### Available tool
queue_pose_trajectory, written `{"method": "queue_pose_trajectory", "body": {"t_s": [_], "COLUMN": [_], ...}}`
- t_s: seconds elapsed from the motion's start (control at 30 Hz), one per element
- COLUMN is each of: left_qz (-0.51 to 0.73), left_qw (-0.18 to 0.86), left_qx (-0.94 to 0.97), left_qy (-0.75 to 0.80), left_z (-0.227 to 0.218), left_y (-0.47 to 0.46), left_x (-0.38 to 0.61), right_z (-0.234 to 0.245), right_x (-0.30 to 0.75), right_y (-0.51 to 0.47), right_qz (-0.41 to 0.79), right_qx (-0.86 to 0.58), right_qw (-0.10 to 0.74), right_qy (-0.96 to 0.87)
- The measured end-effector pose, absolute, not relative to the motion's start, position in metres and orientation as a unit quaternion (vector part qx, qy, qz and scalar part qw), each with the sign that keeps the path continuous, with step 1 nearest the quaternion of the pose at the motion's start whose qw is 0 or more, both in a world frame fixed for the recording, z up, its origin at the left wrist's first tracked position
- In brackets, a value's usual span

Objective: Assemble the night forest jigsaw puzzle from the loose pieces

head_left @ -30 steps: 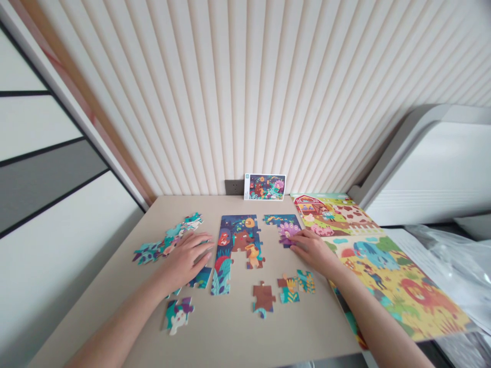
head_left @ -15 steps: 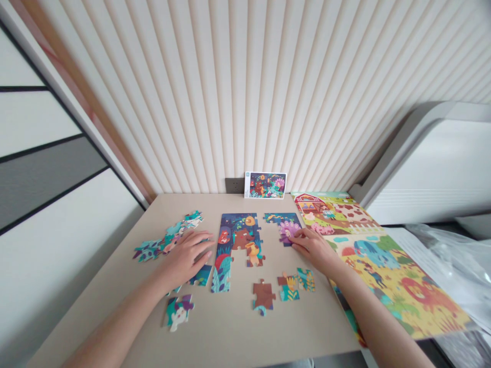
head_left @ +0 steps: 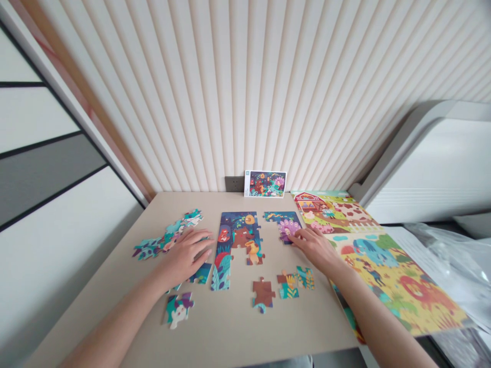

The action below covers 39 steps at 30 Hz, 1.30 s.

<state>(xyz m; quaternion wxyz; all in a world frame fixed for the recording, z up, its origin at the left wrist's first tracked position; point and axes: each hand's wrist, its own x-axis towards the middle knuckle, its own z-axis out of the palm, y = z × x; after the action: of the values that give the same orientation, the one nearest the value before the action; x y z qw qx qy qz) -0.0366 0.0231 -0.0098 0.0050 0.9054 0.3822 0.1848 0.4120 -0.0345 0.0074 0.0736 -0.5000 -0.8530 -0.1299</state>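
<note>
Over the bench (head_left: 207, 337), the left hand (head_left: 187, 258) spreads its grip near puzzle pieces (head_left: 148, 248); the right hand (head_left: 316, 250) touches the peacock section (head_left: 288, 226), whether pinching I cannot tell.

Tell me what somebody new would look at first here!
Probably the tall dark-blue jigsaw section with a brown bear, mid-way between the left hand and the right hand on the beige table. Next might be the smaller blue-and-purple jigsaw section with a peacock, by the right hand. The flat yellow picture board with a blue elephant stands out farther right.
</note>
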Motion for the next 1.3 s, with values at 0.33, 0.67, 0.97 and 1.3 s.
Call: {"method": "queue_pose_trajectory", "body": {"t_s": [0.33, 0.67, 0.97, 1.3], "left_qz": [0.204, 0.187, 0.191, 0.200], "left_qw": [0.025, 0.026, 0.022, 0.022], "left_qx": [0.902, 0.906, 0.901, 0.892], "left_qy": [0.379, 0.380, 0.389, 0.405], "left_z": [-0.008, -0.008, -0.006, -0.007], "left_y": [0.022, 0.023, 0.022, 0.026], "left_x": [-0.036, -0.036, -0.037, -0.042], "right_z": [0.002, -0.001, 0.017, 0.034], "right_x": [0.412, 0.413, 0.406, 0.381], "right_y": [-0.034, -0.031, -0.043, -0.061], "right_qz": [-0.061, -0.038, 0.006, 0.040], "right_qx": [-0.504, -0.519, -0.478, -0.453], "right_qw": [0.122, 0.149, 0.151, 0.156], "right_qy": [-0.853, -0.841, -0.865, -0.877]}}
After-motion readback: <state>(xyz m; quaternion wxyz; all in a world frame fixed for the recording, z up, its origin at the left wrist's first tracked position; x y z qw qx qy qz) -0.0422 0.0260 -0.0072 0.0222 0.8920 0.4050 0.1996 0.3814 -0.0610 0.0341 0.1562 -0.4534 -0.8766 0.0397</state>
